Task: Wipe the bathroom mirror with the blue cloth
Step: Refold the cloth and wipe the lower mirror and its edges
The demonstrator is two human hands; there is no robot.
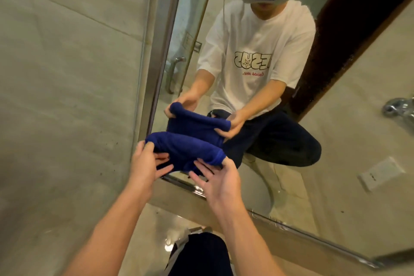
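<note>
The blue cloth [186, 149] is bunched and stretched between both my hands, close to the lower left corner of the mirror [336, 141]. My left hand [146, 163] pinches the cloth's left end with thumb and fingers. My right hand [215, 177] holds its right end at the thumb, with the other fingers spread straight beneath it. The mirror shows a reflection of the cloth, both hands and a crouching person in a white shirt. Whether the cloth touches the glass I cannot tell.
A metal frame [161, 56] borders the mirror at left and along the bottom. A tiled wall [67, 74] fills the left side. A marble ledge [201, 210] runs under the mirror. A chrome tap [398, 110] and a wall socket [380, 173] appear in the reflection.
</note>
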